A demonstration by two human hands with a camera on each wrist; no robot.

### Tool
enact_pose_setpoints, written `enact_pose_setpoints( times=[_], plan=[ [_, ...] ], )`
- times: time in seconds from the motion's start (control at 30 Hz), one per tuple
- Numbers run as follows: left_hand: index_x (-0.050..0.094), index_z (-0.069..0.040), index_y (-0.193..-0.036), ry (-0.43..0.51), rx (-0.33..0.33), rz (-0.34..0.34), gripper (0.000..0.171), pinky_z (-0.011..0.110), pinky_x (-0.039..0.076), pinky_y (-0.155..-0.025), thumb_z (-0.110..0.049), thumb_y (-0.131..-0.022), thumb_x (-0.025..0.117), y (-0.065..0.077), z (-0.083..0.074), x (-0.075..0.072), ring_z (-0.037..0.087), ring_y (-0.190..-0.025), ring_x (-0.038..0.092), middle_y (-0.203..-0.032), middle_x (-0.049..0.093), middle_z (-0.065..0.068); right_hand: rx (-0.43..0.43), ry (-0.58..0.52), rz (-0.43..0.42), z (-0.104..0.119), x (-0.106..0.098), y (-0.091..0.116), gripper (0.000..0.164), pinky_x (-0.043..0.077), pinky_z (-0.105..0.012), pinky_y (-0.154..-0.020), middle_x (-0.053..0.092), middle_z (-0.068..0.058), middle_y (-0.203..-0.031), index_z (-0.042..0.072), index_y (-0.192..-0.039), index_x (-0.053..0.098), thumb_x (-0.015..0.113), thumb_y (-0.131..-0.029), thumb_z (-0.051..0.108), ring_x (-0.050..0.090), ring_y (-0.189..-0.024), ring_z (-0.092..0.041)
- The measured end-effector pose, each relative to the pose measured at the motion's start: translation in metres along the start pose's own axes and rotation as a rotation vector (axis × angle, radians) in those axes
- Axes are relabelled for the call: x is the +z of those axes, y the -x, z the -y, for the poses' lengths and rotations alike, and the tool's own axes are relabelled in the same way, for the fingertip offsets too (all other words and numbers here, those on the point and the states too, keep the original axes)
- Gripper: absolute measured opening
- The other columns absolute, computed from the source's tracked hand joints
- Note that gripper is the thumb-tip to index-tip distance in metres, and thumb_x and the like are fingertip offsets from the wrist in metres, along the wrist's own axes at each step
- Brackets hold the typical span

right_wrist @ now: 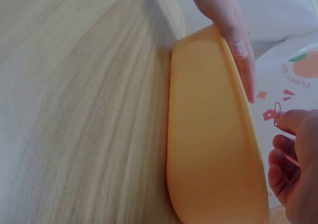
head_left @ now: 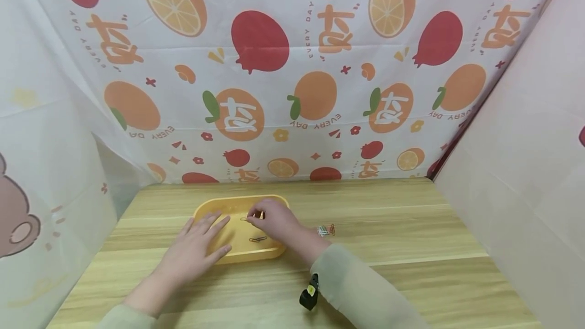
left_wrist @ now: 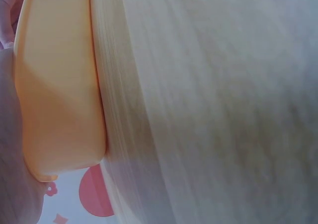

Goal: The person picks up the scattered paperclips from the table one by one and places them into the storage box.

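Note:
A yellow plastic tray stands on the wooden table. Over its inside, my right hand pinches a paper clip between thumb and index finger. The right wrist view shows this same paper clip pointing up from the fingertips, apart from the tray wall. My left hand lies across the tray's left end with fingers spread and fairly straight. On the tray floor, a few paper clips lie close together below the right hand. In the left wrist view, the tray's outer wall hides most of the inside.
Right of the tray, beside my right forearm, a small pile of coloured paper clips lies on the table. A fruit-print cloth hangs behind the table, with pale cloths at both sides. A black strap device sits at my right sleeve.

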State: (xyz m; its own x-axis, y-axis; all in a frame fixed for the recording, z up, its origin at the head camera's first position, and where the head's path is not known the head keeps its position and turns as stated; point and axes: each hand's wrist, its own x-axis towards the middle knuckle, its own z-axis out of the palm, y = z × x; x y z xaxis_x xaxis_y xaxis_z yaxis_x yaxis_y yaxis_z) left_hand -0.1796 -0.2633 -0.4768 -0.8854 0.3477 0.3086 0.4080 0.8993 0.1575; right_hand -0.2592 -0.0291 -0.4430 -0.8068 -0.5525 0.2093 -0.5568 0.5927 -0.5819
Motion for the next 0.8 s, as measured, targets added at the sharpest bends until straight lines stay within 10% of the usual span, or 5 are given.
enact_pose_setpoints(
  times=[0.8],
  plan=[
    [0.042,-0.019,-0.152,-0.002,0.001,0.003,0.07,0.058,0.01,-0.119,-0.059,-0.095,0.055,0.001,0.004,0.002,0.036,-0.143,0.032,-0.155,0.039,0.013,0.199,0.255,0.168,0.007,0.026,-0.01,0.023,0.041,-0.021,-0.055,0.055,0.013,-0.066,0.024,-0.071,0.066,0.072,-0.092,0.031,0.049,-0.06,-0.005]
  ],
)
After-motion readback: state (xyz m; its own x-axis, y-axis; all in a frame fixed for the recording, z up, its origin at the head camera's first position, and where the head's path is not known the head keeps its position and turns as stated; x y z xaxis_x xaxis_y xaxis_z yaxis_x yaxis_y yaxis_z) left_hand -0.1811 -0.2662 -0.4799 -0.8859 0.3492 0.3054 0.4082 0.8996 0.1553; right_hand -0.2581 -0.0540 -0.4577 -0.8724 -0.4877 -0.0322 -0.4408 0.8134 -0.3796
